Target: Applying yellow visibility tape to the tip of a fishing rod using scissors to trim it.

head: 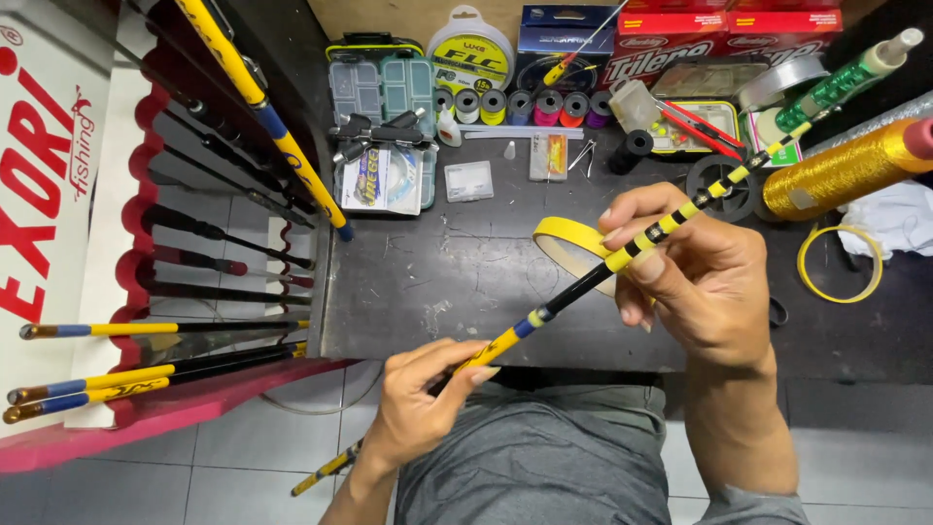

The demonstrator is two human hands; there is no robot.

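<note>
At the far left, a red rack (136, 146) holds several fishing rods (146, 329), yellow, blue and black, lying across its notches. Just right of it begins the dark counter (418, 282), with a clear tackle box (381, 87) and a row of small thread spools (525, 105) along its far edge. Near the front edge, the left hand (418, 408) is closed around the lower part of a black and yellow rod (573, 287), fingers and thumb pinching it. The rod slants up to the right, above the counter. A roll of yellow tape (573, 248) sits just behind it, partly hidden. The right hand (695, 282) grips the rod higher up, fingers curled over its banded section. Farther right lie a big spool of gold thread (841, 170) and a thin yellow ring (841, 262).
</note>
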